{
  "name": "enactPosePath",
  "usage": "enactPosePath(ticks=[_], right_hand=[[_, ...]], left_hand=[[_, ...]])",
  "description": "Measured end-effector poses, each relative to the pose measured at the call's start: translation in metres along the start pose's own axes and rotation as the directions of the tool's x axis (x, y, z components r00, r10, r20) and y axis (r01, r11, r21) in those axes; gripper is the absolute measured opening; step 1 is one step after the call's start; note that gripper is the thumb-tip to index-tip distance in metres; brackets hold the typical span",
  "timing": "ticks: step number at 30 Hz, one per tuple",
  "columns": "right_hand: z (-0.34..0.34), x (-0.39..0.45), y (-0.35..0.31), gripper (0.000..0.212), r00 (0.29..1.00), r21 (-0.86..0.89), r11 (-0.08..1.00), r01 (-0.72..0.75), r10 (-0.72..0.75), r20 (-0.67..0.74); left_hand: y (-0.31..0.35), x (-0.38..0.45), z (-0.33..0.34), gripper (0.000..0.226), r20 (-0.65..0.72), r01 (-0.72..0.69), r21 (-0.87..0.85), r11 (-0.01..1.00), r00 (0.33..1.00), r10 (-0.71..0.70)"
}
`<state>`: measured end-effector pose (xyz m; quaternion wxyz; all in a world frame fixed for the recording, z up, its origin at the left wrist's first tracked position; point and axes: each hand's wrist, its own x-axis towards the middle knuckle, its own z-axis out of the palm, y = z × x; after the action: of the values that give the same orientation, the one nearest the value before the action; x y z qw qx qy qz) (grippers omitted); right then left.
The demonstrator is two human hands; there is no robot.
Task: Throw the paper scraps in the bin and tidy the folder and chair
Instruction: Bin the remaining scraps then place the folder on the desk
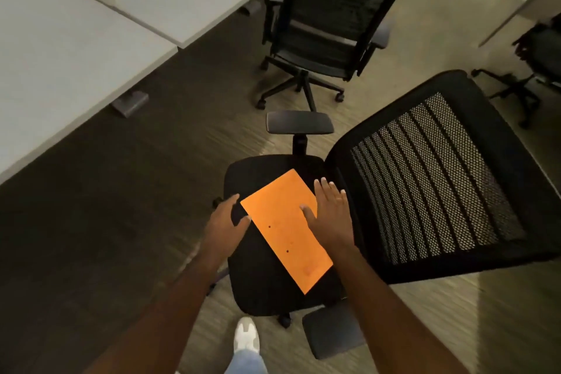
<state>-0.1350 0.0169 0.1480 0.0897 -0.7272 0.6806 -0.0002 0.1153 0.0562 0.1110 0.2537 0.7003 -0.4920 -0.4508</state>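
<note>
Dim office floor, striped and dark, runs under a white desk along the left side. Nearest the camera stands a black chair with a mesh back leaning off to the right and an armrest on its far side. An orange folder lies flat and slantwise on the seat. The left hand is over the seat's left edge, fingers spread and curled, thumb close to the folder's near corner; whether it touches is hard to say. The right hand is spread wide and flat at the folder's right edge, thumb on the orange surface, holding nothing. A second chair stands farther back, well apart. A white shoe shows below the seat.
</note>
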Motion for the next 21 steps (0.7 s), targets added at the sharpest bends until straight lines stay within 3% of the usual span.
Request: enactPosePath(ticks=[8, 12, 21], right_hand=[[0.101, 0.035, 0.084, 0.074, 0.995, 0.043, 0.998, -0.053, 0.05, 0.084], [0.141, 0.047, 0.104, 0.073, 0.99, 0.087, 0.993, -0.081, 0.07, 0.124], [0.179, 0.06, 0.125, 0.073, 0.935, 0.203, 0.933, -0.297, 0.241, 0.26]], left_hand=[[-0.071, 0.045, 0.12, 0.053, -0.021, 0.249, -0.159, 0.955, 0.967, -0.255], [-0.104, 0.058, 0.159, 0.05, 0.013, 0.389, -0.245, 0.888, 0.917, -0.399], [-0.092, 0.079, 0.185, 0.025, -0.057, 0.455, -0.404, 0.794, 0.854, -0.518]])
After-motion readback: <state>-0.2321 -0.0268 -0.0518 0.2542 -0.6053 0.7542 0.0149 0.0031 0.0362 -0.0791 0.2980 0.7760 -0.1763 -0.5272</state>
